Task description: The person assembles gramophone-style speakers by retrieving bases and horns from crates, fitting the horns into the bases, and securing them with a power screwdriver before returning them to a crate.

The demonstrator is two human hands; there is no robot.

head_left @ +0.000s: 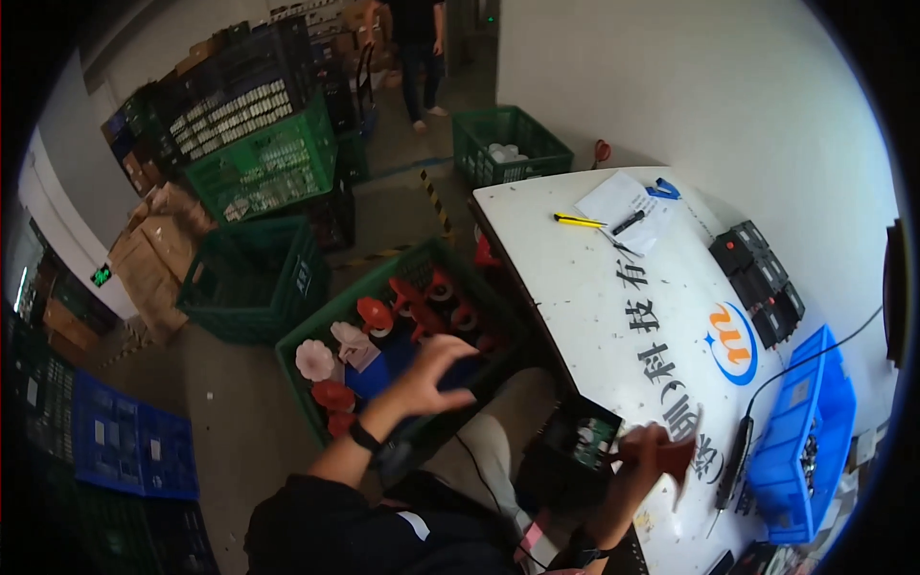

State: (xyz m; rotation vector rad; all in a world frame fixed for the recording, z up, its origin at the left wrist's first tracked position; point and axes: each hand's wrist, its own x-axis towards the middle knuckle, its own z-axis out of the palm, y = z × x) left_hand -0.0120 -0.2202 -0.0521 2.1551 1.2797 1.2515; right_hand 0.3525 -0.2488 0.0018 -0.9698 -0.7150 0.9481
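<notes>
My left hand is open, fingers spread, above the near part of a green crate. In that crate lie several red flared parts, pale pink flower-shaped parts and a blue piece. At the table's near edge, my right hand is closed around a reddish-brown part with a flared rim. Just left of that hand is a dark box with a green circuit board in its top. What supports the box is hidden.
On the white table lie paper, a yellow cutter, a black marker, black modules and a corded screwdriver. A blue bin stands right. Green crates stand left; a person stands beyond.
</notes>
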